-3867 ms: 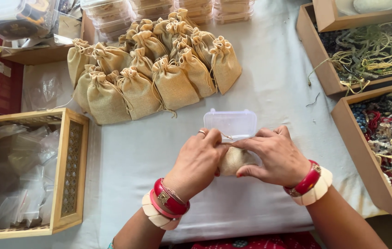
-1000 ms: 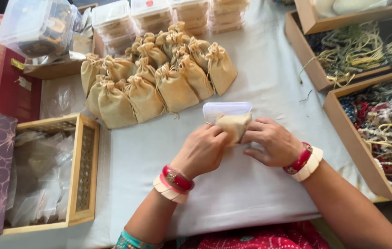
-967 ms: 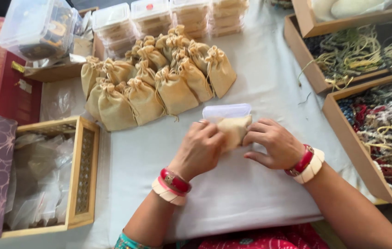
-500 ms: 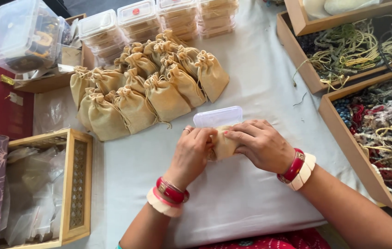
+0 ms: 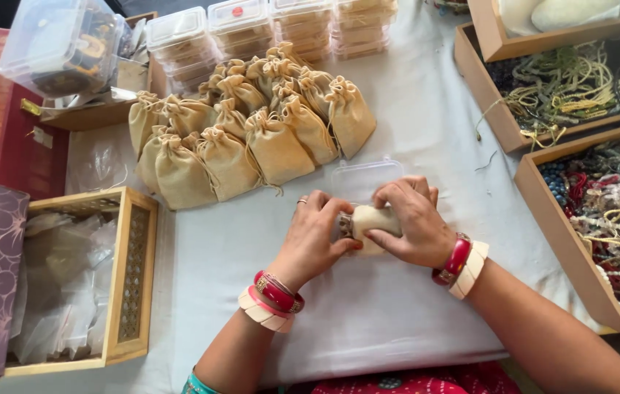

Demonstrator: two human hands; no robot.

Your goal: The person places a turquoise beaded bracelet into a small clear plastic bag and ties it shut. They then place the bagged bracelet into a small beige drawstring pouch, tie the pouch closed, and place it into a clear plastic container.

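Observation:
A small beige drawstring pouch (image 5: 370, 219) lies sideways between both my hands, low over the white tablecloth (image 5: 397, 321). My right hand (image 5: 412, 222) wraps its body from the right. My left hand (image 5: 314, 237) pinches its gathered mouth, where something small and beaded shows at the opening. Just behind the hands lies a clear plastic lidded box (image 5: 365, 179), partly hidden by my fingers. Both wrists wear red and cream bangles.
A heap of several filled beige pouches (image 5: 252, 138) lies behind. Stacks of clear boxes (image 5: 252, 29) stand at the back. Wooden trays of cords (image 5: 580, 80) and beads (image 5: 616, 211) line the right. A wooden box of plastic bags (image 5: 76, 277) and red boxes (image 5: 4, 124) are left.
The pouch has turned from upright in front of the clear box to lying sideways lower down, with my left hand now at its mouth. The camera view has shifted slightly.

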